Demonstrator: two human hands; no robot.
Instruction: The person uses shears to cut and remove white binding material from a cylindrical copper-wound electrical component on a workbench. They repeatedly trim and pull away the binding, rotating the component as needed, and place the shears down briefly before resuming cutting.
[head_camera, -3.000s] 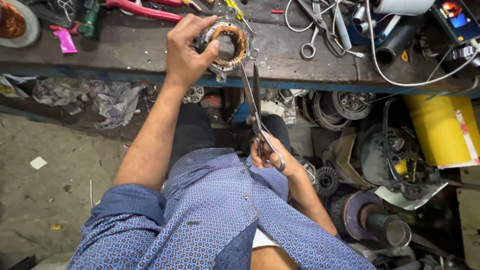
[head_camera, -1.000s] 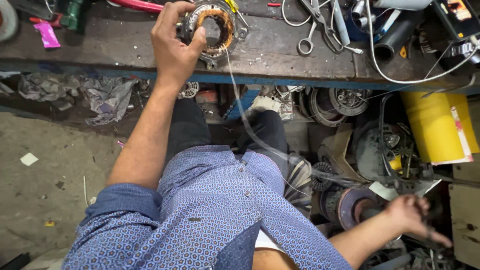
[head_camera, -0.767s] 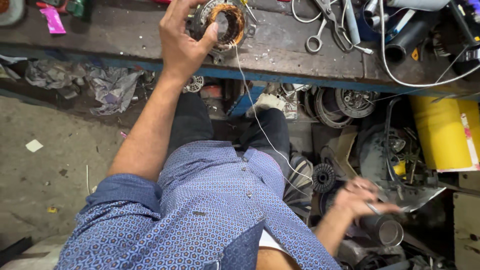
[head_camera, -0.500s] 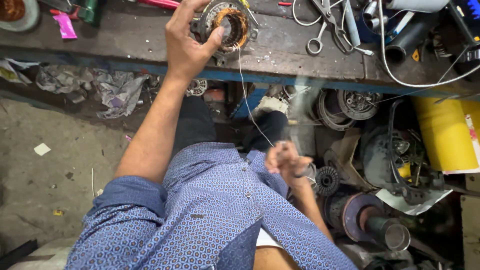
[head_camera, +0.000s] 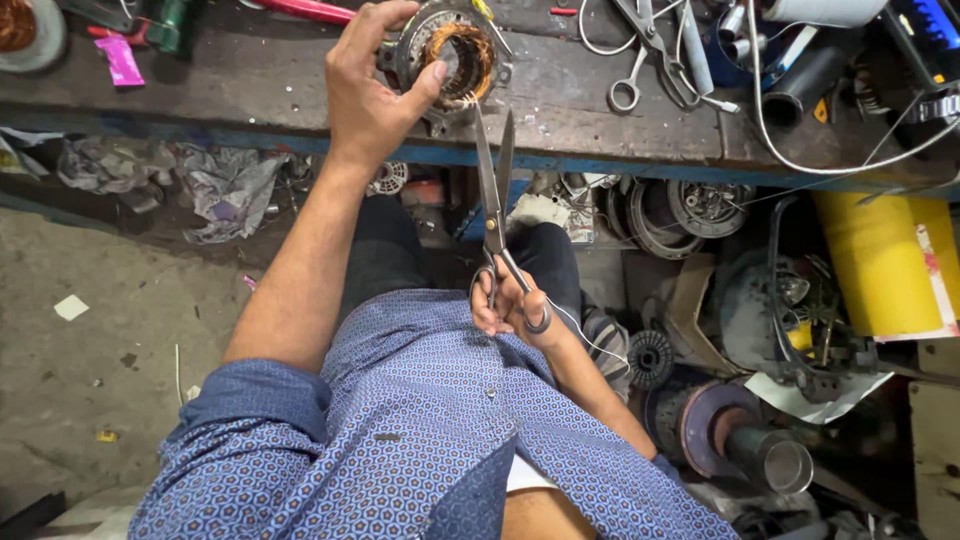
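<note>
My left hand (head_camera: 368, 92) grips a round metal motor stator with copper windings (head_camera: 452, 52) at the edge of the dark workbench (head_camera: 250, 90). My right hand (head_camera: 512, 305) holds long steel scissors (head_camera: 494, 190) by the handles, near my chest. The blades are slightly apart and point up at the stator, with the tips beside a thin white thread (head_camera: 582, 338) that trails from the windings past my right hand. I wear a blue patterned shirt.
On the bench lie another pair of scissors (head_camera: 645, 40), white cables (head_camera: 800, 150), a red-handled tool (head_camera: 310, 10) and a pink scrap (head_camera: 120, 60). Below the bench are crumpled rags (head_camera: 190, 180), motor parts (head_camera: 700, 205), a yellow can (head_camera: 880, 260) and a metal cylinder (head_camera: 760, 450).
My right hand came back from the lower right, where it pulled the thread out. It now holds the scissors up with the blades at the stator. My left hand stayed on the stator.
</note>
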